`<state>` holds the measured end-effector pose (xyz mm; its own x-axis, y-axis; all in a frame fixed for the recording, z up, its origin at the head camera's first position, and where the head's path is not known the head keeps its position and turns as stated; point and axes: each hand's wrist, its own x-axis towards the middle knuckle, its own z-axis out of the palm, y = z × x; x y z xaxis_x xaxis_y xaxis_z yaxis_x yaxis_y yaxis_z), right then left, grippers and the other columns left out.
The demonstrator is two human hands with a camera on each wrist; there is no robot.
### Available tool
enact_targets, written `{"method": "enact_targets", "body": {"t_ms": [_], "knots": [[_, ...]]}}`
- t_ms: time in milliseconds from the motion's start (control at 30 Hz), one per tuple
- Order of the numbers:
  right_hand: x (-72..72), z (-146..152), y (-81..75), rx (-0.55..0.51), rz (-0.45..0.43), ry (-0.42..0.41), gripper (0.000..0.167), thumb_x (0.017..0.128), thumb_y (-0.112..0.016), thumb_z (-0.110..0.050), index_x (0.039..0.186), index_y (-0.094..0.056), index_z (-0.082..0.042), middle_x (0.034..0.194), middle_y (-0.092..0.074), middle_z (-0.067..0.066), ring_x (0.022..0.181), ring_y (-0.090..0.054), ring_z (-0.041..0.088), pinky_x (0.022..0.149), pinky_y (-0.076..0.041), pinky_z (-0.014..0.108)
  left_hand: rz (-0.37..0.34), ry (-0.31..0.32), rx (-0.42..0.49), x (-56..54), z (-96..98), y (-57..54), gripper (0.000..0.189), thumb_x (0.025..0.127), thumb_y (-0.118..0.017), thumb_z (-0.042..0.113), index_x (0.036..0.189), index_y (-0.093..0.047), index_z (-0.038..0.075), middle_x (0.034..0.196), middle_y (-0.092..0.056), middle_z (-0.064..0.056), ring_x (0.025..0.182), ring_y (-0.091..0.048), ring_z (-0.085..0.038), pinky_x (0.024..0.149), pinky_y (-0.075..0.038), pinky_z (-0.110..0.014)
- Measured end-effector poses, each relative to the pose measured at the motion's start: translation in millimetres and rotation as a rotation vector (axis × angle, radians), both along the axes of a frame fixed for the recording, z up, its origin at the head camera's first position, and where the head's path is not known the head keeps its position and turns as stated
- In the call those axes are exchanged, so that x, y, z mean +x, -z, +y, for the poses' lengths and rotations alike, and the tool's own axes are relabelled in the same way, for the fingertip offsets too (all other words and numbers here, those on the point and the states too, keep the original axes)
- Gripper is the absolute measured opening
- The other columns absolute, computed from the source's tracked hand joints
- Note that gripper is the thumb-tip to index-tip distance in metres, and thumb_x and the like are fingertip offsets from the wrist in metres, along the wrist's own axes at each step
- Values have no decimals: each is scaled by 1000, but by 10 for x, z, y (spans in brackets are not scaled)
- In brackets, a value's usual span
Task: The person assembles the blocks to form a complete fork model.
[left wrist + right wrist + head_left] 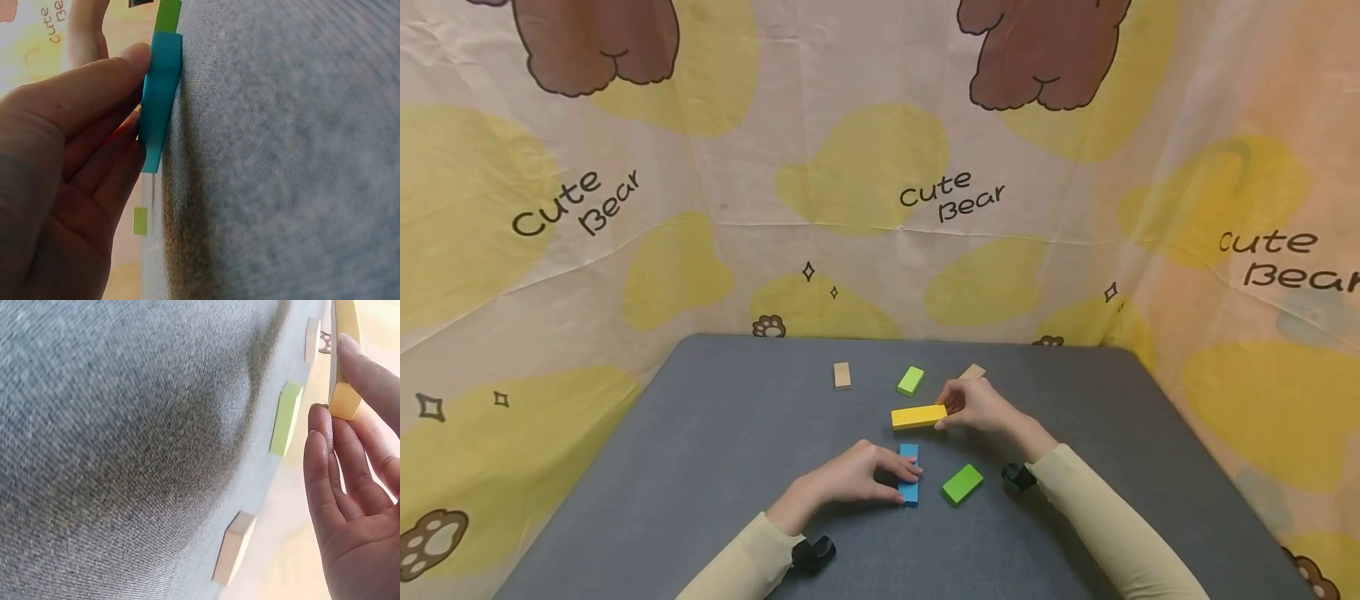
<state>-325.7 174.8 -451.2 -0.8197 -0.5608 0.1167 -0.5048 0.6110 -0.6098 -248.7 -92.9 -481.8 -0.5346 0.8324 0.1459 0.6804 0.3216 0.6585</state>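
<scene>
My left hand (855, 473) has its thumb and fingertips against a blue block (909, 497), pinching it low on the grey tabletop. In the left wrist view the thumb lies near one end of the blue block (164, 81). Farther forward, my right hand (983, 407) holds a yellow block (917, 417) by its right end, between thumb and fingers. The right wrist view shows this yellow block (345, 400) raised off the table. Just right of the blue block lies a green block (962, 485), touched by neither hand.
Toward the back of the grey table (745, 417) lie a tan block (842, 376), a light green block (911, 381) and another tan block (973, 372), partly behind my right hand. A patterned cloth (865, 275) hangs behind the table and along its sides.
</scene>
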Motion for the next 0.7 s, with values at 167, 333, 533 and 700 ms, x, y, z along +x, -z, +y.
{"method": "enact_targets", "body": {"t_ms": [167,333,533,700], "knots": [[17,-32,3,1,-7,-5,31,69,-84,-32,89,-67,-15,84,-67,-4,74,-63,6,70,-55,22,1,3,-4,-3,2,-3,35,84,-73,26,117,-69,16,123,-65,8,124,-52,-6,103,-43,-27],[34,-57,22,18,-8,-4,30,69,-85,-29,88,-66,-15,82,-66,-5,73,-62,6,67,-53,20,-8,0,-8,0,0,-7,35,84,-72,25,117,-69,16,123,-65,9,125,-52,-6,103,-42,-27],[69,-98,45,9,-31,-15,29,70,-84,-28,89,-66,-14,82,-67,-4,72,-62,7,66,-53,19,-12,-2,-4,0,-1,2,35,84,-72,27,117,-69,16,123,-65,8,124,-52,-6,103,-42,-27],[85,-125,71,7,-35,-25,29,71,-84,-28,88,-66,-14,81,-67,-4,72,-62,7,66,-53,19,-6,-5,-6,-4,-1,9,35,84,-72,27,117,-69,17,122,-65,9,124,-52,-4,103,-43,-27]]}}
